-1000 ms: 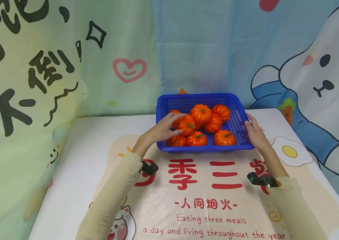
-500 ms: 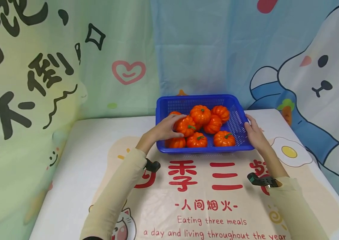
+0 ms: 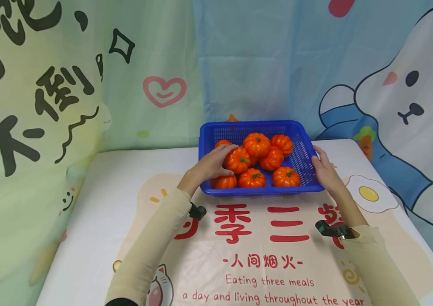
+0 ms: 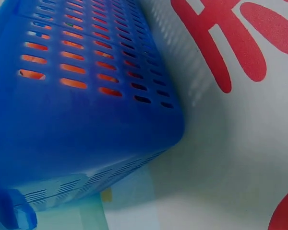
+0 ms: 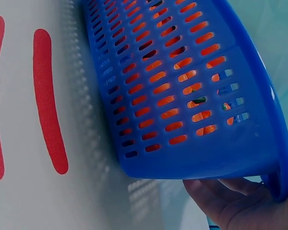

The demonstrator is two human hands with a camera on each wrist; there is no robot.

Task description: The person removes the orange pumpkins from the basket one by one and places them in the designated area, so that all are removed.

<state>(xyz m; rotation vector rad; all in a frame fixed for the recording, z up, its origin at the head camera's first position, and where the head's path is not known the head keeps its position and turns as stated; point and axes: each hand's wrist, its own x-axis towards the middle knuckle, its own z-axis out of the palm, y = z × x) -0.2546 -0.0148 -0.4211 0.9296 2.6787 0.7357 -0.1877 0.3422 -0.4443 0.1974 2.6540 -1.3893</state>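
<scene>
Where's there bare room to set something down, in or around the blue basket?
The table is bare left of the blue basket, and in front between the sleeves. Inside, a small gap separates the middle and right front pumpkins. The basket's left half is crowded: pumpkins plus the left grip. The right grip occupies the right rim.

Head cam's looking forward/down at the table (image 3: 98, 204); left wrist cam (image 3: 197, 211) and right wrist cam (image 3: 329, 229) aim super close at the blue basket (image 3: 262, 190), sharing its near wall (image 5: 197, 154).
</scene>
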